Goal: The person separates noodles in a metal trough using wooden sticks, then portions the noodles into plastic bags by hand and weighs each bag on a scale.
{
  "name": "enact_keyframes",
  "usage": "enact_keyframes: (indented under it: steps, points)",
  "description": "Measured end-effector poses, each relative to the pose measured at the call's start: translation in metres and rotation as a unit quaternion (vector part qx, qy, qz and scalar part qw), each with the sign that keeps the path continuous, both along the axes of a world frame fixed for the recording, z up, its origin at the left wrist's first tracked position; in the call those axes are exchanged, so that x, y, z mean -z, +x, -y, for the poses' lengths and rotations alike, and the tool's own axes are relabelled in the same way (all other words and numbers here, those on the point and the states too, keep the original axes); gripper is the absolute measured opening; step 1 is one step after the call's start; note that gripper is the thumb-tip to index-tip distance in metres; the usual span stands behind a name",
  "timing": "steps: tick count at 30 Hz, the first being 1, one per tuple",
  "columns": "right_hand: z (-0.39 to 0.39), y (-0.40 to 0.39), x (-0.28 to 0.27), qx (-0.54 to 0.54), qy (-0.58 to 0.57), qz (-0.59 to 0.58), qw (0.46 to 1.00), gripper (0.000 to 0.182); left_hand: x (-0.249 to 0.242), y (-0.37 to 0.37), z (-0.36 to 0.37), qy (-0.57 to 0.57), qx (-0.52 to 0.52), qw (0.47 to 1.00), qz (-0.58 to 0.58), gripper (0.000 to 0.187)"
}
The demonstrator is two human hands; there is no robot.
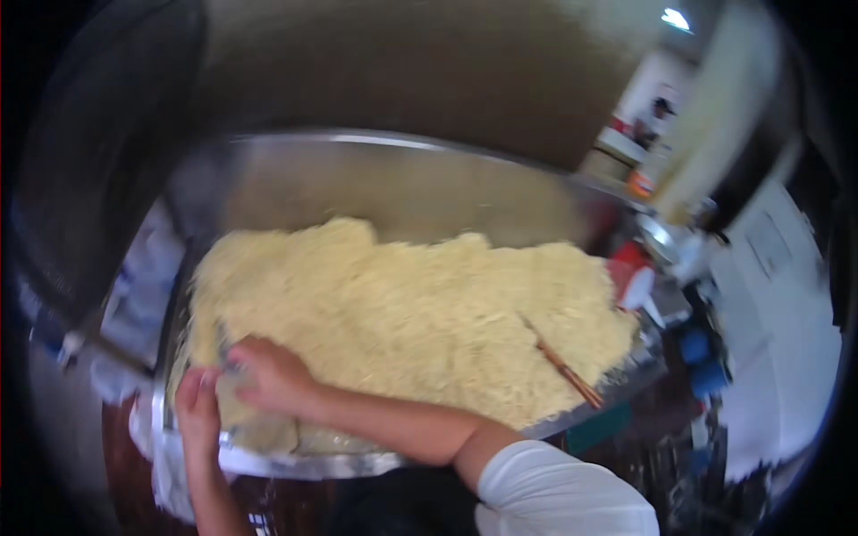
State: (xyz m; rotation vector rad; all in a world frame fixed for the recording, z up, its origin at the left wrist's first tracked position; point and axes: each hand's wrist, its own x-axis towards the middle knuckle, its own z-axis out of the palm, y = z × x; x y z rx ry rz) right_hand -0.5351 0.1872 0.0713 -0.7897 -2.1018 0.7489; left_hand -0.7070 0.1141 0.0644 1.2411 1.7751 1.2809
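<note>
A wide heap of pale yellow noodle-like strands [411, 313] covers much of a metal tray or table [402, 183]. At its near left corner, my left hand [198, 406] and my right hand [273, 380] are close together over the strands. The fingers of both are bent around something light and thin between them, which blur keeps me from making out. A pair of brown chopsticks or thin sticks [565, 368] lies on the right part of the heap, slanting toward the near edge.
A red item [630, 261] and a white scoop-like object [640, 291] are beside the heap's right end. Blue containers [704, 362] stand farther right. Clear plastic bags [143, 286] hang at the left. A dark wall-like surface rises behind.
</note>
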Motion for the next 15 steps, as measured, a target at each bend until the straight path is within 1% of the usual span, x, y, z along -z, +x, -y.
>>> enact_keyframes:
  steps: [1,2,3,5,6,7,8,9,10,11,12,13,15]
  points:
    - [0.002,0.005,0.001,0.035,0.083,0.002,0.996,0.031,0.001,0.006,0.004,-0.011,0.029,0.998,0.052,0.020]
    - [0.005,0.009,0.012,0.029,0.032,0.039,0.998,0.028,0.004,0.012,0.003,-0.029,0.050,0.993,0.102,0.019]
    - [0.009,0.009,0.027,0.017,-0.025,0.073,0.997,0.026,0.006,0.023,-0.001,0.022,0.093,0.991,0.094,0.018]
    - [0.003,0.011,0.059,-0.023,-0.114,0.039,0.993,0.021,0.002,0.048,0.002,0.118,0.167,0.976,0.074,0.017]
    - [-0.001,0.014,0.064,-0.045,-0.157,0.019,0.986,0.019,-0.001,0.052,0.004,0.114,0.171,0.977,0.061,0.016]
    - [-0.004,0.016,0.070,-0.049,-0.130,-0.085,0.987,0.014,-0.005,0.056,0.008,0.111,0.172,0.978,0.049,0.015]
    - [-0.006,0.024,0.077,-0.059,-0.242,-0.083,0.965,0.014,-0.013,0.053,0.016,0.072,0.183,0.980,0.014,0.017]
    - [0.002,0.041,0.042,-0.067,-0.350,-0.082,0.931,0.014,-0.021,0.050,0.024,0.034,0.196,0.980,-0.023,0.018]
    - [0.012,0.055,0.016,-0.076,-0.454,-0.084,0.884,0.014,-0.034,0.050,0.033,-0.011,0.191,0.973,-0.130,0.019]
    - [0.023,0.063,0.004,-0.082,-0.444,-0.092,0.888,0.013,-0.045,0.053,0.042,-0.053,0.182,0.953,-0.237,0.021]
    - [0.033,0.071,-0.006,-0.090,-0.434,-0.100,0.891,0.012,-0.050,0.058,0.047,-0.094,0.168,0.920,-0.341,0.024]
    - [0.041,0.081,-0.013,-0.098,-0.424,-0.107,0.894,0.012,-0.014,0.035,0.051,-0.038,0.167,0.904,-0.391,0.023]
    - [0.051,0.108,-0.025,-0.096,-0.437,-0.110,0.887,0.010,0.002,0.027,0.056,-0.156,0.159,0.928,-0.298,0.036]
